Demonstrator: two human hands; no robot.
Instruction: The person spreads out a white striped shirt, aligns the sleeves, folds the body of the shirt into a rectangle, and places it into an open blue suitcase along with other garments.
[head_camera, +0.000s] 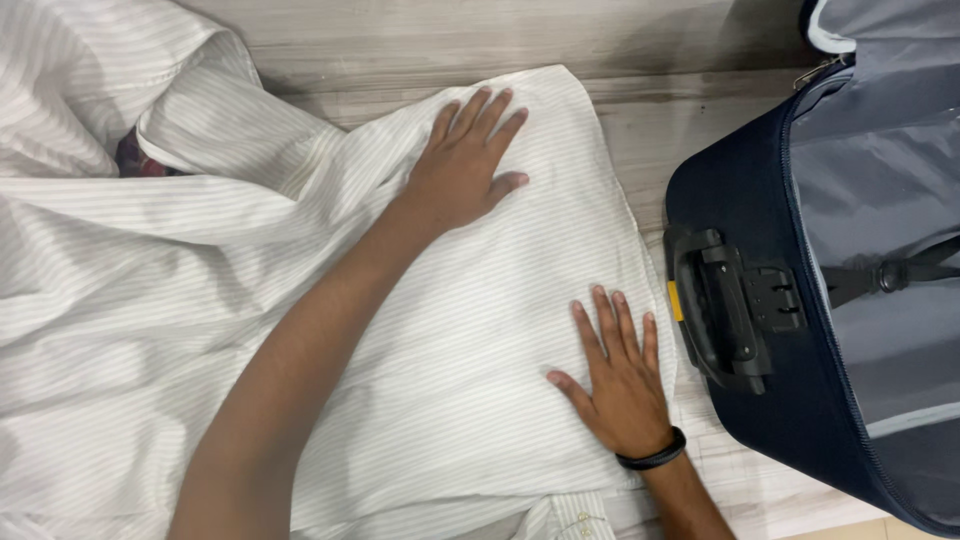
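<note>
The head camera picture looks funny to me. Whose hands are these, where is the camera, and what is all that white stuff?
The camera sits on a person's head and looks down, so you see that person's own two bare hands from above. The left hand reaches far out and lies flat, fingers spread, on a white shirt with thin stripes. The right hand also presses flat on the shirt, nearer to the person, and wears a black band on the wrist. Neither hand grips anything; both just rest on the cloth. The shirt lies spread and rumpled on a pale wooden surface. To the right stands an open dark blue suitcase with a grey lining and a black handle.
</note>
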